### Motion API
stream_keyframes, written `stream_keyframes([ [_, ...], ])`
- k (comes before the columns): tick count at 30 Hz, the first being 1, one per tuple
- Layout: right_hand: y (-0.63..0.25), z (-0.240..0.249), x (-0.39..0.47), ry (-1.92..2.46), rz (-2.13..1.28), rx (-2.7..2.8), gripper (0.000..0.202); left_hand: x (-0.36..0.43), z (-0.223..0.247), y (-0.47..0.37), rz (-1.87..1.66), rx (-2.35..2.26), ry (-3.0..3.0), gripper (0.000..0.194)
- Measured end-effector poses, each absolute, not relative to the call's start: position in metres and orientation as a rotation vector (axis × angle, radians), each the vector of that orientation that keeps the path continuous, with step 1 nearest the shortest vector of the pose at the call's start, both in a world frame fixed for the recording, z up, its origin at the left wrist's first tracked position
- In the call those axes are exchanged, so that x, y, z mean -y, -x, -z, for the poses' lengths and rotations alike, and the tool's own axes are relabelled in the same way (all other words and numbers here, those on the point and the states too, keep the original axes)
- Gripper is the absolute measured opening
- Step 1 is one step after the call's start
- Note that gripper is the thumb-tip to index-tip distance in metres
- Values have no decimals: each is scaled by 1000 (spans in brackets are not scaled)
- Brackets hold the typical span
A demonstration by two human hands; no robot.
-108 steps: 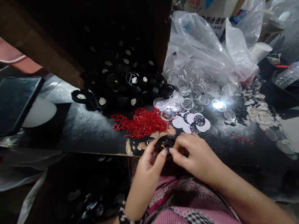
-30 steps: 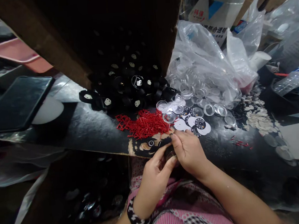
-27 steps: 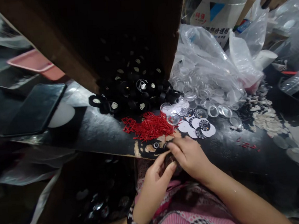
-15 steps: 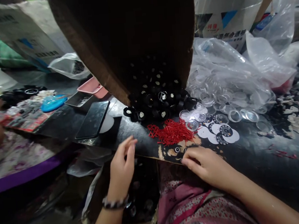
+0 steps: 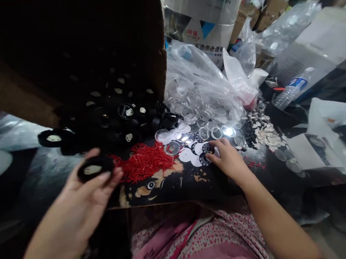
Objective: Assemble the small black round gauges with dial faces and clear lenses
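Observation:
Between the fingers of my left hand [image 5: 87,196] is a round black part [image 5: 93,168] with a pale patch on its face. My right hand [image 5: 227,159] has its thumb and fingers closed on the edge of a black printed disc [image 5: 208,148], at the right side of a small group of discs. White discs [image 5: 186,155] lie just left of those fingertips. A heap of red sticks [image 5: 145,162] sits between my two hands. Behind it, more black parts [image 5: 128,137] spill from a large dark carton [image 5: 161,62].
Clear plastic rings [image 5: 216,132] and a plastic bag [image 5: 197,63] lie behind the discs. Pale small pieces [image 5: 267,134], a white box [image 5: 306,151] and a bottle [image 5: 295,86] stand to the right. A small ring [image 5: 150,185] lies near the table's front edge.
The view has swung to the right. My left hand, empty before, now holds a black part. My right hand has moved from the table's front edge to the discs and pinches one.

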State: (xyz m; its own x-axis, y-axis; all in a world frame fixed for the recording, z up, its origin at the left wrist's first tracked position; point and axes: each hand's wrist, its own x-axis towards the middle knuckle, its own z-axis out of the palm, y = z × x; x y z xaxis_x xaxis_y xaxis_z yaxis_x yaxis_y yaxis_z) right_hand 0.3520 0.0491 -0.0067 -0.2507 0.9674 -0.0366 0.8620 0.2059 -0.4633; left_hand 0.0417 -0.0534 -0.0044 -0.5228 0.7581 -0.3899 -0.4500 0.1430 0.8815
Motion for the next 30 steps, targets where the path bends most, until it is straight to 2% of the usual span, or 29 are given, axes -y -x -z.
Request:
stream_keyframes([
  [4, -345, 10, -52, 1696, -618, 2183, 37, 85, 7, -90, -1511, -1150, -152, 28],
  [8, -337, 6, -42, 1636, -675, 2129, 19, 99, 13, -121, -1379, -1006, 25, 33],
  [10, -327, 1, -33, 1529, -914, 2063, 12, 99, 14, -133, -1338, -918, 58, 34],
  [13, -310, -7, -18, 1246, -1481, 1881, 31, 92, 14, -147, -1335, -835, 43, 34],
  [15, -301, -11, -12, 1150, -1676, 1824, 42, 87, 16, -150, -1406, -864, 23, 33],
  [17, -295, -14, -9, 1159, -1653, 1824, 36, 84, 17, -151, -1482, -915, -1, 34],
  [22, -282, -13, -1, 1206, -1244, 1928, 11, 85, 17, -158, -1481, -939, -12, 30],
  [26, -273, -14, 8, 1233, -1160, 1954, 4, 89, 17, -167, -1464, -1003, -76, 37],
  [30, -275, -14, 9, 1299, -1212, 1980, 8, 91, 23, -165, -1426, -1083, -213, 38],
])
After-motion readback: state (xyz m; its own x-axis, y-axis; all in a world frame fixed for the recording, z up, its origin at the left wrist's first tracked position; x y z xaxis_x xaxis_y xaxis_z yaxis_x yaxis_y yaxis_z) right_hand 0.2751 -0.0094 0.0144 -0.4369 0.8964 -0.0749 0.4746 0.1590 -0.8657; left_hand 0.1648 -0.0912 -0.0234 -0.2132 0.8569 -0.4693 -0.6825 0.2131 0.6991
